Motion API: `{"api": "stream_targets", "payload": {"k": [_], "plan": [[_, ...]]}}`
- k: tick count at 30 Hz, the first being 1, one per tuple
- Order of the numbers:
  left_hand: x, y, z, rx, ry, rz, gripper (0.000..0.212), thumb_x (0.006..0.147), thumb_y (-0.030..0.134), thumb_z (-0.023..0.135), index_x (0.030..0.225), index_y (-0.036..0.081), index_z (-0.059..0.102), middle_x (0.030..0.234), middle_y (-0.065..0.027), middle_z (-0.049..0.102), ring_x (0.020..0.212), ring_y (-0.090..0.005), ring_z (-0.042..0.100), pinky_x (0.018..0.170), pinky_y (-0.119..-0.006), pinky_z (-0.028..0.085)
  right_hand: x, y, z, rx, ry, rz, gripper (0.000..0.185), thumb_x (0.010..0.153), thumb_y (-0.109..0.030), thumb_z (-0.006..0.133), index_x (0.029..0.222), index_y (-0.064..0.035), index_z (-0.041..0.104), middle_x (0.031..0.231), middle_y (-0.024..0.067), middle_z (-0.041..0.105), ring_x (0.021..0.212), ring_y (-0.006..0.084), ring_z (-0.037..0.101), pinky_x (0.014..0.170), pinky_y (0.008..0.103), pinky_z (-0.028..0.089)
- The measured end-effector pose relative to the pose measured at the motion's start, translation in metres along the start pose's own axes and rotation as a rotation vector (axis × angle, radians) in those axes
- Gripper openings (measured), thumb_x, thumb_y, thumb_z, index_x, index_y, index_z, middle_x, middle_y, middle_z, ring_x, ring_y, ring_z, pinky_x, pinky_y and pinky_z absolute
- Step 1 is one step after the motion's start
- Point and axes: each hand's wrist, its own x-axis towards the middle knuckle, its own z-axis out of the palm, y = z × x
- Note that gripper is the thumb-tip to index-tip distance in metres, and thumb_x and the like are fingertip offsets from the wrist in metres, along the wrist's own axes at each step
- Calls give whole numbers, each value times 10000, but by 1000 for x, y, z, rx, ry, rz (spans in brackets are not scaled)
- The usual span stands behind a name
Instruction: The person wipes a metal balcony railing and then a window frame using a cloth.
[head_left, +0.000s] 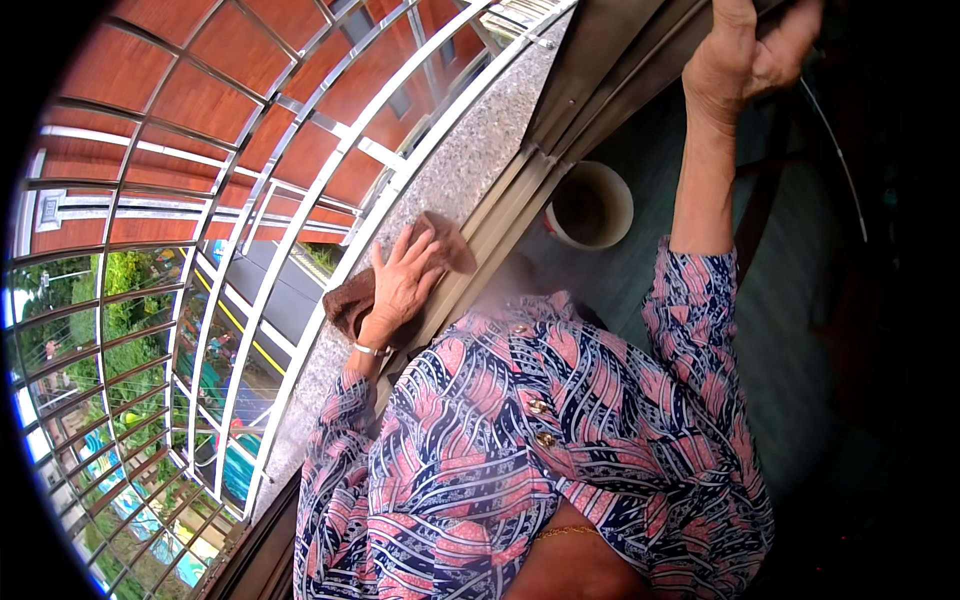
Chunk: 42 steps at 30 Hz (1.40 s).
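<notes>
My left hand (409, 277) lies palm down, fingers spread, on a brown cloth (351, 304). The cloth bunches under the palm and wrist, and a blurred part of it shows beyond the fingertips. It rests on a speckled granite sill (480, 142), up against the metal window track (487, 232). Up at the top right, my right hand (750, 56) is raised beside the dark window frame (630, 52). Its fingertips are cut off by the picture's edge, so whether it grips the frame is hidden.
A white bucket (626, 202) with murky contents stands on the dark floor (787, 315) inside the window. Outside the sill is a metal bar cage (255, 232). Beyond it are a red building (165, 67), a road (281, 289) and trees (127, 300).
</notes>
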Motion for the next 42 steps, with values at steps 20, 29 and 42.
{"api": "stream_targets", "payload": {"k": [20, 29, 42], "plan": [[186, 27, 38, 18, 218, 94, 361, 809, 222, 528, 1163, 153, 527, 1268, -44, 468, 1266, -327, 323, 1010, -550, 243, -22, -38, -18, -333, 8, 66, 673, 834, -93, 572, 1372, 73, 203, 1330, 229, 356, 1191, 286, 396, 1005, 373, 338], [250, 70, 39, -113, 248, 176, 403, 777, 192, 564, 1172, 126, 517, 1264, -68, 464, 1242, -340, 336, 973, -514, 283, -80, -72, -37, -561, -314, 127, 1036, 733, -37, 639, 1371, 26, -174, 1427, 279, 66, 1281, 394, 268, 1005, 437, 361], [303, 87, 26, -533, 27, 369, 235, 765, 160, 547, 979, 71, 587, 1022, -71, 570, 1082, -312, 466, 853, -399, 407, -53, -87, 7, -879, -448, 83, 1048, 703, -77, 617, 1345, 66, -200, 1402, 311, 88, 1251, 397, 318, 980, 422, 397]]}}
